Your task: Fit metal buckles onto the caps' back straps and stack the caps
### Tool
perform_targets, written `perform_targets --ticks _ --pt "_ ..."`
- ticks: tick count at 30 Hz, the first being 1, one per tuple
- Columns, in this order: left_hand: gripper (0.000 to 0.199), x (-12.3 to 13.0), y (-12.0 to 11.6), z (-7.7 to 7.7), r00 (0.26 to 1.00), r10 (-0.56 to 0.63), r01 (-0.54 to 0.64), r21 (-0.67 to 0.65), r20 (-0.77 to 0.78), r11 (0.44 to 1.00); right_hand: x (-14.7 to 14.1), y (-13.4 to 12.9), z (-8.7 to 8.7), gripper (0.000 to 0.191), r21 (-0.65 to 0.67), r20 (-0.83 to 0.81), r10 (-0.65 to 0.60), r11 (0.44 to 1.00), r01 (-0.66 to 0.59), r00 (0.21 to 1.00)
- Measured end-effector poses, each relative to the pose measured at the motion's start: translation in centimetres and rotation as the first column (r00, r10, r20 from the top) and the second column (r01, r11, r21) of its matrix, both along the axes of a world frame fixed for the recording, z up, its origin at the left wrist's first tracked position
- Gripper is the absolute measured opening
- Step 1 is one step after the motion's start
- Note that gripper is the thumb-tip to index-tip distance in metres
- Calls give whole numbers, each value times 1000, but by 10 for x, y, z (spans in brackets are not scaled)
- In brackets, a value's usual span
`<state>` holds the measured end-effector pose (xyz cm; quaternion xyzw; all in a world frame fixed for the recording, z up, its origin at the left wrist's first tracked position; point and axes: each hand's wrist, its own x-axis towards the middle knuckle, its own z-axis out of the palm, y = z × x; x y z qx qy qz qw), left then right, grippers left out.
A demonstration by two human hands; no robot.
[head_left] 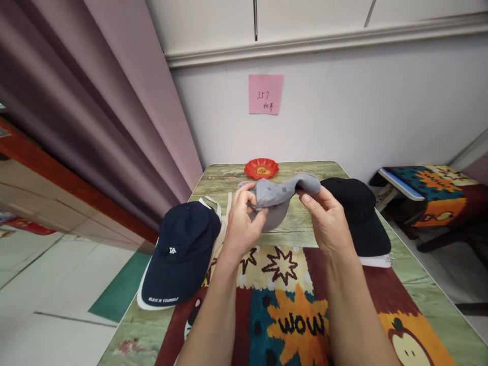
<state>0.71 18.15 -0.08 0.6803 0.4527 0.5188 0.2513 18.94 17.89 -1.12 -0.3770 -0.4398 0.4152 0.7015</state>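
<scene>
A grey baseball cap (276, 198) is held up over the middle of the table between both hands. My left hand (246, 218) pinches its left side, thumb in front and fingers behind. With its thumb and fingers closed on the opposite edge, my right hand (324, 213) grips the cap's right end. The cap looks partly folded, its brim hanging below. Left of my hands lies a navy cap (183, 249) with small white lettering, on top of a white cap. Beyond my right hand rests a black cap (356, 213), with a white edge showing beneath it.
A red scalloped dish (261, 169) stands at the table's far end. A colourful patterned mat (282, 305) covers the near part of the table (213, 178). On the wall is a pink note (266, 94). A curtain (145, 101) hangs at the left; another patterned cloth (438, 188) lies at the right.
</scene>
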Motion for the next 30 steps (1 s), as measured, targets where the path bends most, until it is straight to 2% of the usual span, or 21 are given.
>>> perform_targets --ticks 3,5,7,9,11,13,16,18,19,22,24,26,28,30 --pt "16 -2 4 -3 978 -129 118 -78 -163 990 10 6 -10 37 -97 46 -39 994 43 998" --pt "15 -7 2 -2 904 -227 156 -216 -363 964 17 8 -16 42 -210 231 -65 971 115 971" --pt "19 -13 -2 2 780 -347 135 -402 -520 906 23 8 -20 45 -293 523 -35 931 218 852" --pt "25 -18 -5 5 693 -397 47 -512 -602 858 26 8 -22 40 -314 755 60 907 280 653" --pt "28 -21 -4 5 679 -339 -32 -488 -652 873 25 7 -21 28 -333 845 170 909 249 508" --pt "26 -19 0 -1 711 -222 -72 -383 -668 921 22 7 -20 17 -360 856 242 913 191 457" --pt "16 -7 11 -22 803 -84 -53 -210 -589 976 18 7 -19 12 -374 832 259 915 153 492" --pt "23 5 18 -42 840 -85 3 -152 -536 988 18 6 -19 9 -361 771 245 928 87 587" --pt "29 11 19 -51 825 -87 6 -146 -558 989 19 6 -19 10 -350 725 241 936 44 645" --pt "37 23 20 -70 741 -125 -58 -248 -660 967 21 4 -19 19 -331 553 256 941 -73 793" --pt "40 26 20 -75 712 -105 -128 -276 -694 953 21 3 -18 28 -336 457 288 932 -137 841" --pt "35 24 22 -75 720 -60 -176 -265 -692 948 21 2 -18 33 -337 427 297 929 -154 854" --pt "22 19 25 -74 775 -73 -154 -299 -628 942 20 2 -16 35 -330 456 268 936 -119 849" --pt "11 13 29 -70 877 -117 -67 -360 -466 931 18 1 -14 31 -321 470 239 943 -88 849"
